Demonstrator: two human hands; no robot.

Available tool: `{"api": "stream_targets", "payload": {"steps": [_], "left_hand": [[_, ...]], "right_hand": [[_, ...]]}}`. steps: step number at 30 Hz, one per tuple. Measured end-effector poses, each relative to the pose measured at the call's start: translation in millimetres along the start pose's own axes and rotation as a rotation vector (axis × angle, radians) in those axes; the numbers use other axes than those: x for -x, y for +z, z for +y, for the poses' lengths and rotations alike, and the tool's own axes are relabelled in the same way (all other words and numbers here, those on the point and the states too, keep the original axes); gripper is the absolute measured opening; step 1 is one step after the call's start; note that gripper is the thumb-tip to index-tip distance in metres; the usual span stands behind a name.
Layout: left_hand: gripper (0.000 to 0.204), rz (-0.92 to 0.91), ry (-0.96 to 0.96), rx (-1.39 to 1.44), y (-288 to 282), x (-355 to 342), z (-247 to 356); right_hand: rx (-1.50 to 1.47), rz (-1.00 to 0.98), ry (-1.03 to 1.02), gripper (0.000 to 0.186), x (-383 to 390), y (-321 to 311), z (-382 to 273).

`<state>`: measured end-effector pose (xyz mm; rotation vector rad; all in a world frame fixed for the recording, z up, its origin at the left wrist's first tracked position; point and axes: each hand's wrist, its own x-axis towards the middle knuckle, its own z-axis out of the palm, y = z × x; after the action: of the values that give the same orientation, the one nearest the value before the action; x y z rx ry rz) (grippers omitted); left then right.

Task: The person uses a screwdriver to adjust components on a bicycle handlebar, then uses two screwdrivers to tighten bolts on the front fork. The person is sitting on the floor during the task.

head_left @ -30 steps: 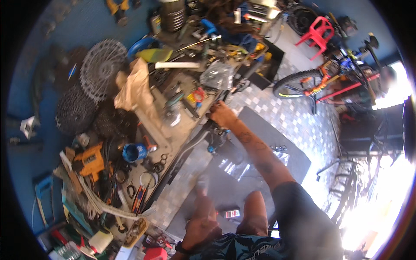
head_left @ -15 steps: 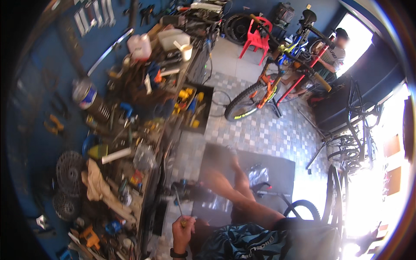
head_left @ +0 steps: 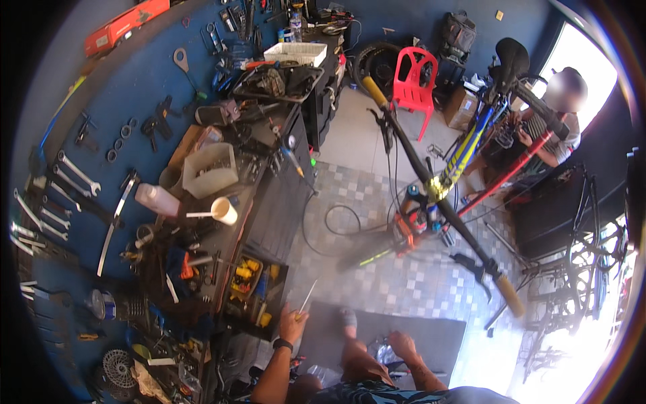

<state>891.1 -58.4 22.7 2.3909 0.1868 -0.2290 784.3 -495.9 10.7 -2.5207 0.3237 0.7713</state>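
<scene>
A screwdriver (head_left: pixel 309 293) with a thin metal shaft and a yellowish handle is gripped in my left hand (head_left: pixel 292 324), its shaft slanting up and to the right. That hand is beside the open drawer (head_left: pixel 279 296) of the workbench. My right hand (head_left: pixel 404 345) hovers over the dark mat (head_left: pixel 431 333) with its fingers curled; whatever they may hold is hidden. Near it a clear plastic bag (head_left: pixel 385 355) lies on the mat. Ahead of both hands stands a bicycle (head_left: pixel 464 158) with a black handlebar and tan grips.
The cluttered workbench (head_left: pixel 235 195) runs along the left, bearing a cup (head_left: pixel 224 211) and a plastic bin (head_left: pixel 210 170). Wrenches (head_left: pixel 79 172) hang on the blue wall. A red chair (head_left: pixel 414 84) stands at the back. Another person (head_left: pixel 565 128) sits behind the bicycle. A hose (head_left: pixel 343 207) curls across the floor.
The view has swung up toward the bicycle. My right hand has drawn back from its forward reach to the right. The screwdriver stays in my left hand, now tilted rightward.
</scene>
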Motion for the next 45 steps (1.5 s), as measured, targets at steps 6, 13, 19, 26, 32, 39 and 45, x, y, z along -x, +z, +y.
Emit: {"api": "stream_targets", "payload": {"steps": [6,13,19,26,32,39,45], "left_hand": [[0.045,0.075,-0.081,0.153,-9.9,-21.4,-9.2],[0.042,0.19,-0.277,0.072,-17.5,-34.0,15.0],[0.046,0.039,-0.421,0.09,-35.3,-50.1,38.4],[0.035,-0.031,-0.109,0.456,-146.2,-150.5,131.0],[0.021,-0.008,-0.066,0.65,-207.6,-224.3,200.5],[0.019,-0.206,-0.079,0.774,-282.1,-295.3,232.3],[0.018,-0.221,0.054,0.861,-335.5,-394.0,282.0]], "right_hand": [[-0.018,-0.117,-0.388,0.036,-54.3,-43.7,-67.7],[-0.423,-0.143,-0.25,0.039,-107.0,-138.9,-202.4],[-0.299,-0.006,-0.28,0.033,-183.0,-137.6,-237.5],[-0.483,0.422,-0.517,0.025,-265.6,-241.9,-423.6],[-0.418,0.905,-0.78,0.025,-231.2,-444.0,-525.5],[-0.104,1.033,-0.573,0.036,-243.1,-538.7,-526.9],[-0.002,0.937,-0.495,0.07,-268.0,-557.2,-522.8]]}}
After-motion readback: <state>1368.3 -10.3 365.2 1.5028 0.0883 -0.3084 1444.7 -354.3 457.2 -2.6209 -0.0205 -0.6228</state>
